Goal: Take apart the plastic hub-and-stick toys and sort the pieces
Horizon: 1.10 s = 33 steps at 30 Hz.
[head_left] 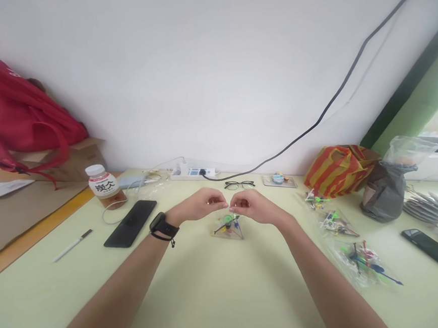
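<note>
A small clear plastic bag [229, 231] of colourful toy parts, with green, blue, yellow and dark pieces showing, is in front of me over the middle of the table. My left hand [209, 203], below a wrist wearing a black watch [164, 226], pinches the bag's top edge. From the other side my right hand [253, 206] pinches the same edge, its fingertips almost meeting the left ones. The thin film between the fingers is hard to make out.
Similar bags of parts [366, 261] lie to the right, near a phone [428, 248]. Glasses [239, 185] and a power strip [193, 173] stand along the wall. At left are a dark phone [131, 224], a white pen [72, 246] and a drink bottle [105, 185].
</note>
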### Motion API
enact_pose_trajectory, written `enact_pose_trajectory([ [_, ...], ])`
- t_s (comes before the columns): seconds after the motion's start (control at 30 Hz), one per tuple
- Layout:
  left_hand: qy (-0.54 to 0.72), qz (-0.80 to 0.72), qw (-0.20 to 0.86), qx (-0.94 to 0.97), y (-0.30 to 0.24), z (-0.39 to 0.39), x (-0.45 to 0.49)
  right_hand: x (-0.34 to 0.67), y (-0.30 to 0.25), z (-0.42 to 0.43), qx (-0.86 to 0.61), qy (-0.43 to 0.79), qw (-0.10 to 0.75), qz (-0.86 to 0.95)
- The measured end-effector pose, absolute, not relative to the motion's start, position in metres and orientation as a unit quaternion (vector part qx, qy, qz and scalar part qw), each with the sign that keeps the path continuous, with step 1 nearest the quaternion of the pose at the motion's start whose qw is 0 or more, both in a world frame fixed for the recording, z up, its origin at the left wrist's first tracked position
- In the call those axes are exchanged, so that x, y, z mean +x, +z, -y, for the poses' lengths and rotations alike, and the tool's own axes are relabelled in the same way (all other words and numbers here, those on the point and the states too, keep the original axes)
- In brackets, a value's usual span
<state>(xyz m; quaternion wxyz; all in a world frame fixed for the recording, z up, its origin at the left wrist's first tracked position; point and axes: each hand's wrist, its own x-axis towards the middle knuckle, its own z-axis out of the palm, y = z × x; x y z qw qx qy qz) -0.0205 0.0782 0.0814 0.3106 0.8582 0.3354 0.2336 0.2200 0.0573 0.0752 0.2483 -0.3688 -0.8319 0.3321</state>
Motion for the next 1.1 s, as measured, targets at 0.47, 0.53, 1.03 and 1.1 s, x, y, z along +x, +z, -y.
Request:
enact_pose_trajectory([
  [0.47,0.205,-0.349,0.409,0.818,0.079,-0.083,-0.028,0.229,0.066,-0.068,-0.359,0.392,0.256,0.807],
  [0.53,0.205,-0.348,0.42,0.813,0.077,-0.084,-0.03,0.23,0.064,-0.069,-0.353,0.413,0.258,0.799],
  [1.03,0.446,-0.388,0.429,0.684,0.012,-0.106,-0.026,0.217,-0.001,-0.09,-0.406,0.445,0.487,0.633],
  [1.1,0.46,-0.399,0.439,0.66,0.01,-0.105,-0.025,0.215,-0.005,-0.089,-0.41,0.452,0.508,0.608],
])
